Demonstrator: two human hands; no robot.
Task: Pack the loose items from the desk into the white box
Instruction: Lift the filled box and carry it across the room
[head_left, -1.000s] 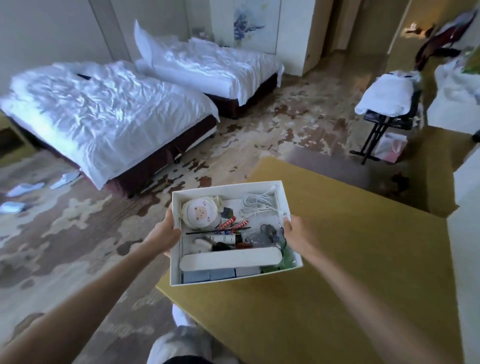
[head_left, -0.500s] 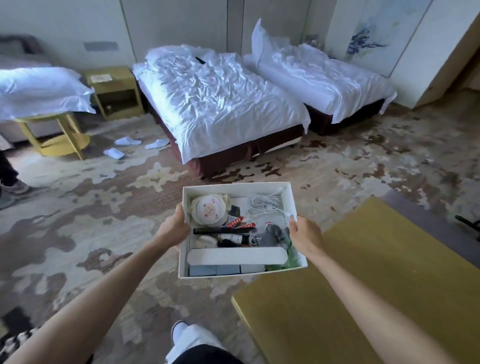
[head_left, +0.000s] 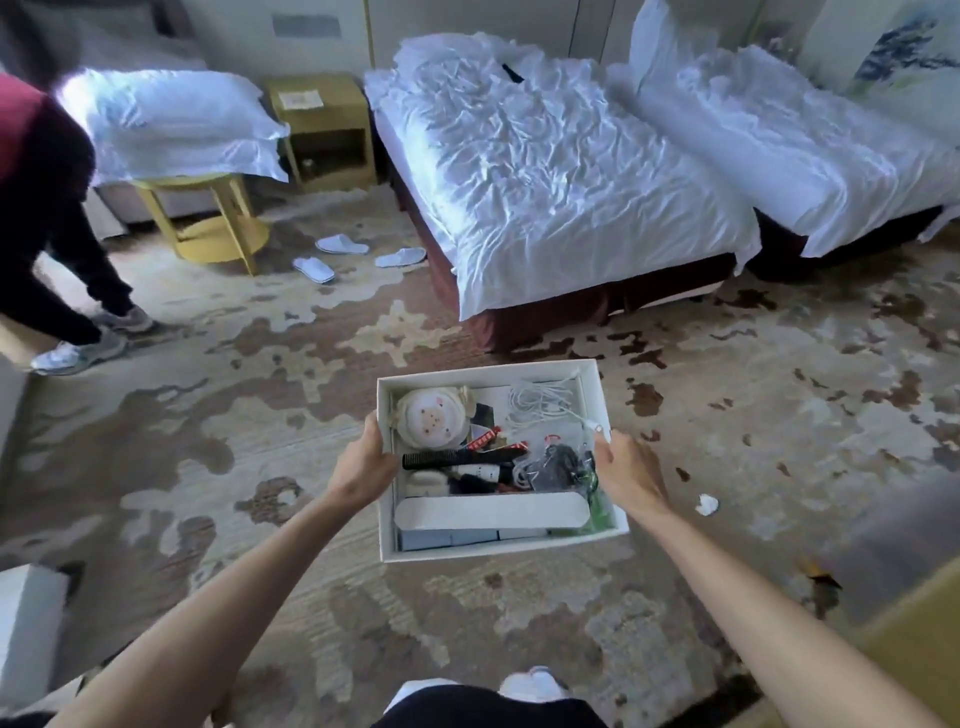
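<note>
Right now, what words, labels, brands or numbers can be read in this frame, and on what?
None can be read.
Card on the yellow nightstand: print too blurred.
Red-and-white packets in the white box: markings too small.
White bottle in the box: label too blurred.

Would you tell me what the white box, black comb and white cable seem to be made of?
The white box: likely matte cardboard, thin crisp walls. The black comb: probably hard plastic, glossy, fine teeth. The white cable: apparently rubbery plastic sheath, loosely coiled.
</note>
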